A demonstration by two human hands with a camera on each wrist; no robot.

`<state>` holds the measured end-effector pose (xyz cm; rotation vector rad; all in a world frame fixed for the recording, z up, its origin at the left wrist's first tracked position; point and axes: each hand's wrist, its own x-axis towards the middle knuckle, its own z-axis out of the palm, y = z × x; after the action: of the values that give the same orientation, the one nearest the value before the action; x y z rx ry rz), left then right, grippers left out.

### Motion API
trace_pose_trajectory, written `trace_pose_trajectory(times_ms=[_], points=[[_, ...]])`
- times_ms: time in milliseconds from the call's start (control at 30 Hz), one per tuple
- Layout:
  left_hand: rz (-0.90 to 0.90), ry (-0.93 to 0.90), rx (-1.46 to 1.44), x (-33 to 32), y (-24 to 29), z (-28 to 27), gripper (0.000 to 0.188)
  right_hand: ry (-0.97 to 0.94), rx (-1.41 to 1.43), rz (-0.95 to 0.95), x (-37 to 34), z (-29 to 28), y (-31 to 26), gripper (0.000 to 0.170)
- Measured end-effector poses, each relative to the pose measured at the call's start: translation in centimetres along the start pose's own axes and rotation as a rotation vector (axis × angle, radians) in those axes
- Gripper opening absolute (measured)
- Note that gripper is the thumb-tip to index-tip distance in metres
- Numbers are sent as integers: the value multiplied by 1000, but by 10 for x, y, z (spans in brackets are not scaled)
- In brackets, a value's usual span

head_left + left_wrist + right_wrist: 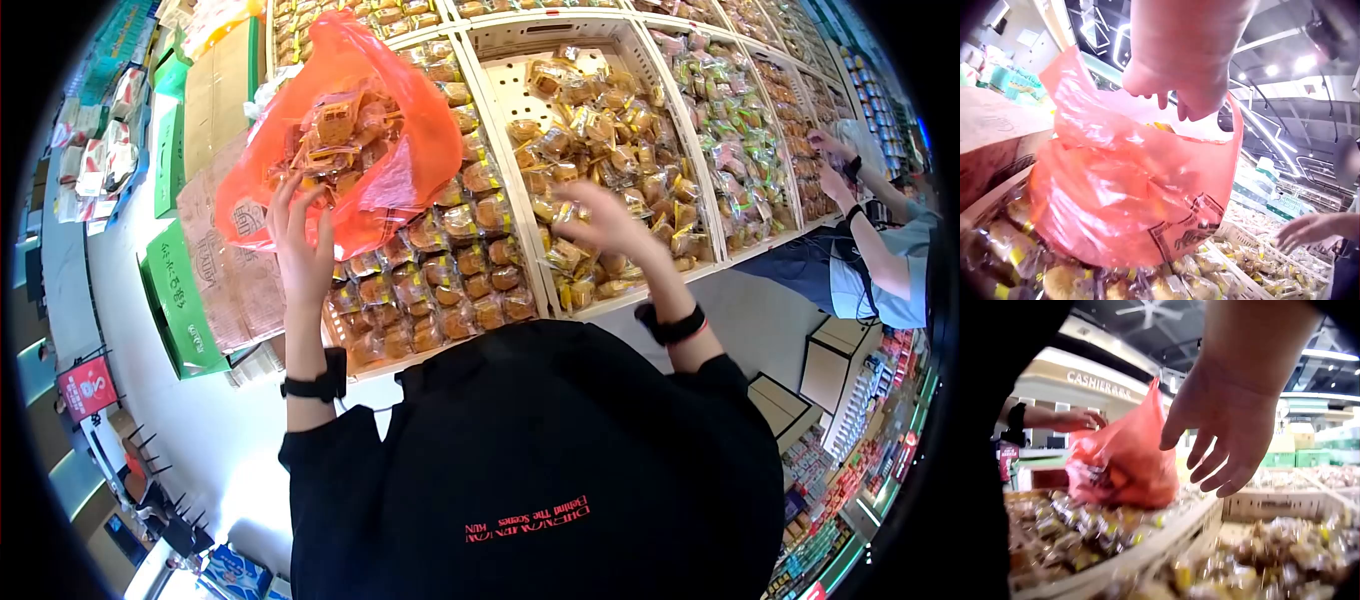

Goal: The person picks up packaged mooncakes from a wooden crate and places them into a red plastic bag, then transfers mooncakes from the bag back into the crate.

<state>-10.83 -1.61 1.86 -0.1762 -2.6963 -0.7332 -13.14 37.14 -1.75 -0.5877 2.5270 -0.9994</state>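
Crate rim (1310, 506) below, right fingers (1175, 425) apart midair (left fingers (325, 240) at bag (1110, 194), pinch unclear)

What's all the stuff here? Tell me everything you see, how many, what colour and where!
Plastic bag: one, red, on the left crate
Wrapped snacks: too many to count, brown, in bag and crates
Crates: several, cream, side by side
Packets: many, green and pink, right of the middle crate
Cardboard: several pieces, brown, left of the bag
Ceiling fan: one, white, overhead
Other person: one, pale blue top, far right
Wristbands: two, black, on wrists
Left hand: one, bare, at the bag's opening
Right hand: one, bare, over the middle crate
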Motion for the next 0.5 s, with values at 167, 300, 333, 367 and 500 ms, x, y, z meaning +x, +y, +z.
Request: trace_pose_trajectory(times_ms=[167,300,333,367,500], points=[[-60,31,126,-50,-4,-14,27,-29,-209,-70,-69,80,27,51],[-233,428,94,-54,-3,-9,36,4,-189,21,-64,87,28,45],[-291,421,86,-49,1,-14,42,100,-182,-17,-63,86,26,38],[-286,425,87,-47,-2,-15,42,105,-182,-20,-61,83,28,38],[-548,358,-348,-45,-36,-9,46,207,121,248,-43,45,15,29]])
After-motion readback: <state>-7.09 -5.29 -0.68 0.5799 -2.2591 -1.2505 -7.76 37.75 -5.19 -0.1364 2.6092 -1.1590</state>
